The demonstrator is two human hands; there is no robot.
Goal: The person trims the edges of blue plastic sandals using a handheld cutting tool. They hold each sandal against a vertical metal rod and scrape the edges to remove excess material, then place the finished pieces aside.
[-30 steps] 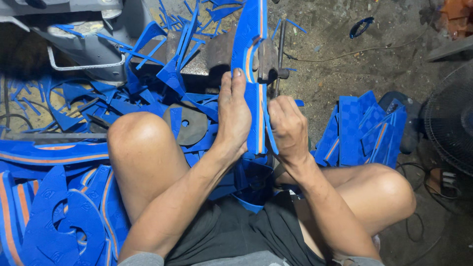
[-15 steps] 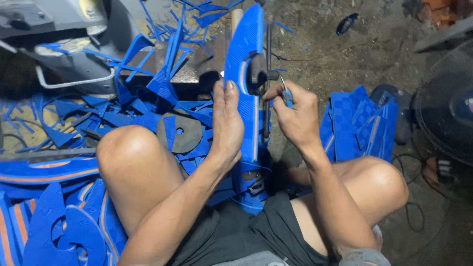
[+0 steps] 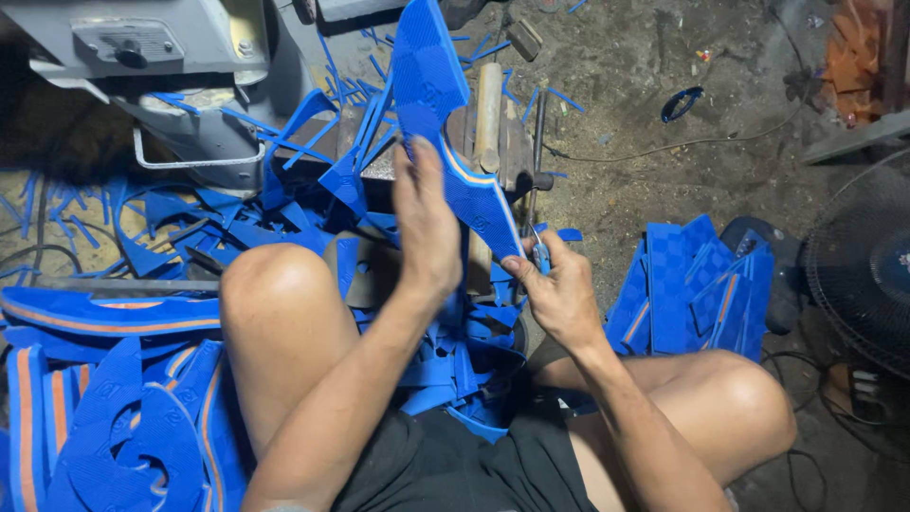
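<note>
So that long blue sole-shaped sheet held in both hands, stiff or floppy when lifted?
The blue sole sheet probably flexes yet holds shape: it stands upward from the left hand and right hand without drooping. Likely light, being thin foam-like material. Its patterned face should resist slipping.

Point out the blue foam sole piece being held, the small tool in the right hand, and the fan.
blue foam sole piece [image 3: 431, 66], head view, on its upper textured face.
small tool [image 3: 540, 254], head view, on the part above the fingers.
fan [image 3: 867, 270], head view, on its grille.
</note>
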